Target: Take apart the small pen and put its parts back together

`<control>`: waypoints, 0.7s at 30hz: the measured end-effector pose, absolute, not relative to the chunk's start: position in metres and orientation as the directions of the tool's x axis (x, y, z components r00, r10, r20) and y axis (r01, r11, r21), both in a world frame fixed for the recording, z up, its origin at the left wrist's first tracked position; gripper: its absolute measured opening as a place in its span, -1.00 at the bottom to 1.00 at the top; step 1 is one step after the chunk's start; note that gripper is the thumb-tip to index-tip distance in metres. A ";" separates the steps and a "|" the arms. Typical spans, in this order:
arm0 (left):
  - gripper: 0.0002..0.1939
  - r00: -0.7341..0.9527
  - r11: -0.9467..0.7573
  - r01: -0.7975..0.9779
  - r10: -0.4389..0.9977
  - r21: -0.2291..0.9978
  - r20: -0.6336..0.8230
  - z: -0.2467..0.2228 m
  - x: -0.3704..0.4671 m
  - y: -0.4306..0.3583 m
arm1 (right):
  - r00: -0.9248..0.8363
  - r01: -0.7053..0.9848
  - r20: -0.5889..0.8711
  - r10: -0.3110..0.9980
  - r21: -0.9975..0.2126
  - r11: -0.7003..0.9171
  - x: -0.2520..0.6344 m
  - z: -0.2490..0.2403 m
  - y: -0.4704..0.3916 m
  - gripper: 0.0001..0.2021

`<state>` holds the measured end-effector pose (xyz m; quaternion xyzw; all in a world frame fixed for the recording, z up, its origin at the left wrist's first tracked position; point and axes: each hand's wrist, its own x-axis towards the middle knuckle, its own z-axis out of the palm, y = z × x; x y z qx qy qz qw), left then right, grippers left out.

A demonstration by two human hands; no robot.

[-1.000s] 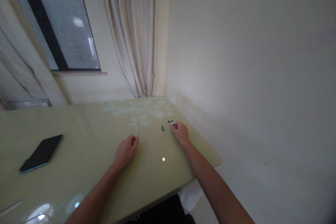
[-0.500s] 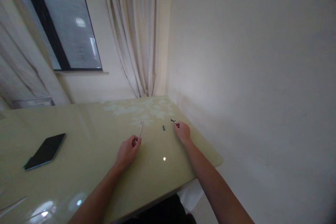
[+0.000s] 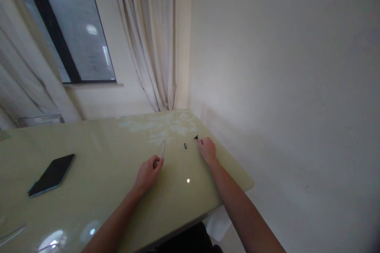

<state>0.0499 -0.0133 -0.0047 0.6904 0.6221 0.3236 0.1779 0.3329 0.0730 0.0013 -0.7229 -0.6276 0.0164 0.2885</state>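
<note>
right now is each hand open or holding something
Left hand: closed, holding a thin white stick.
Right hand: closed, holding a small black-headed object, details unclear.

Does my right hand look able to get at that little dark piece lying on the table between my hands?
Probably yes: the right hand is near the little dark piece, and nothing visible lies between them. That hand holds a dark-headed item, though, which may hamper a pinch.

Dim light; 3 glare spots on glossy table point(image 3: 103, 166); faint shadow along wall point(image 3: 267, 67)
</note>
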 end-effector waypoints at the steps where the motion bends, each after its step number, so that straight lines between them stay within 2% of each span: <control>1: -0.60 0.036 -0.171 0.734 0.976 0.657 0.213 -0.003 0.056 -0.012 | 0.194 0.893 0.372 0.908 -0.449 -0.007 0.329 0.003 0.070 -0.66; 4: -0.63 0.123 -0.225 0.726 0.972 0.650 0.199 0.007 0.085 -0.006 | 0.035 0.827 0.480 0.877 -0.507 0.244 0.311 0.004 0.057 -0.56; 7: -0.67 0.196 -0.282 0.754 0.958 0.593 0.208 0.018 0.120 0.001 | -0.154 0.624 0.458 0.875 -0.642 0.446 0.292 0.000 0.047 -0.42; 10: -0.73 0.267 -0.348 0.713 0.938 0.609 0.223 0.023 0.146 0.013 | -0.154 0.413 0.407 0.900 -0.801 0.433 0.287 -0.004 0.046 -0.38; 13: -0.64 0.309 -0.371 0.687 0.927 0.625 0.211 0.021 0.155 0.033 | 0.005 0.283 0.375 0.927 -0.890 0.359 0.296 -0.007 0.051 -0.39; 17: -0.59 0.198 -0.279 0.768 0.959 0.577 0.201 0.011 0.148 0.061 | 0.232 0.217 0.338 0.912 -0.932 0.290 0.304 -0.012 0.057 -0.40; 19: -0.49 0.142 -0.217 0.816 0.974 0.536 0.178 0.004 0.143 0.071 | 0.227 0.217 0.330 0.916 -0.934 0.283 0.302 -0.016 0.059 -0.40; 21: -0.55 0.145 -0.205 0.839 0.977 0.504 0.157 0.000 0.142 0.075 | 0.177 0.229 0.340 0.924 -0.927 0.297 0.299 -0.020 0.059 -0.40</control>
